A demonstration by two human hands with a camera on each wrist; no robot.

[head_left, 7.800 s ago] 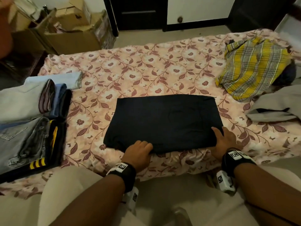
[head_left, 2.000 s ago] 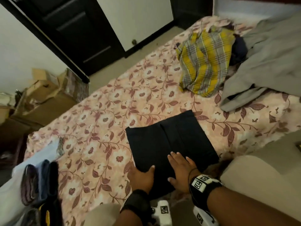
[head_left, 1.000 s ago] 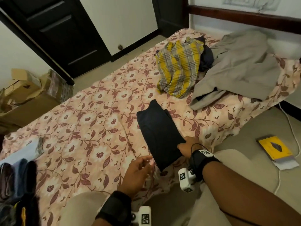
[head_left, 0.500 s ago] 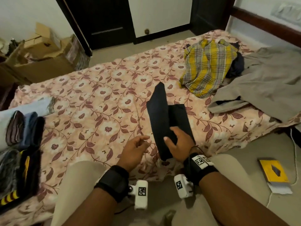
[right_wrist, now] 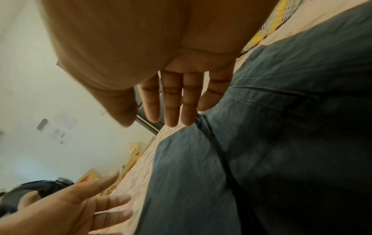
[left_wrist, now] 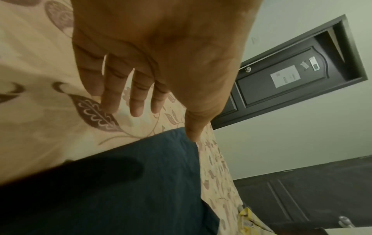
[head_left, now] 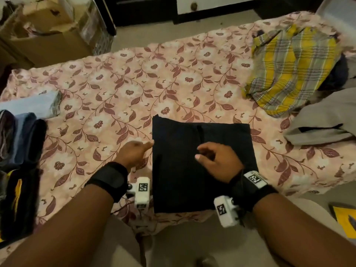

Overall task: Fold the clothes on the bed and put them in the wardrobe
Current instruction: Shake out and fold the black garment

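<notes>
A dark navy folded garment (head_left: 202, 170) lies flat on the floral bedsheet (head_left: 119, 89), its near end at the bed's front edge. My left hand (head_left: 134, 151) hovers just left of the garment's left edge, fingers straight, thumb tip near that edge (left_wrist: 191, 133). My right hand (head_left: 215, 158) hangs over the middle of the garment (right_wrist: 281, 143), fingers extended and holding nothing (right_wrist: 171, 101). A seam runs down the garment's centre. A yellow plaid cloth (head_left: 292, 68) and a grey garment (head_left: 327, 120) lie unfolded at the right of the bed.
A stack of folded clothes (head_left: 19, 147) sits at the bed's left end. Cardboard boxes (head_left: 54, 33) stand on the floor behind it. A dark door (left_wrist: 292, 76) is beyond the bed. A yellow booklet (head_left: 344, 220) lies on the floor at right.
The dark garment, held up on edge by my right hand half a second ago, now lies flat and wider on the sheet. Both hands have let go and hover open.
</notes>
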